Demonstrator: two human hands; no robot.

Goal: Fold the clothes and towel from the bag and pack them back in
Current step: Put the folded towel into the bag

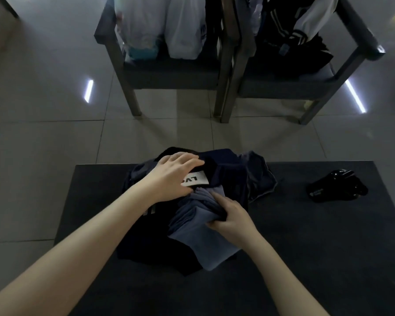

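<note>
The right hand (232,218) curls its fingers round a bunched fold of the grey-blue cloth (198,238), which lies on top of the pile of dark clothes (233,174) in the middle of the black table (306,247). The left hand (173,174) presses flat on that pile, fingers straight, beside a white label (197,179). A crumpled black bag (338,185) sits well apart on the table's right side

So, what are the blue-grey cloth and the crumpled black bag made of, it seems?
The blue-grey cloth: soft matte fabric, maybe cotton; it drapes in loose folds. The black bag: likely thin glossy plastic; sharp highlights show on its crumpled surface.
</note>
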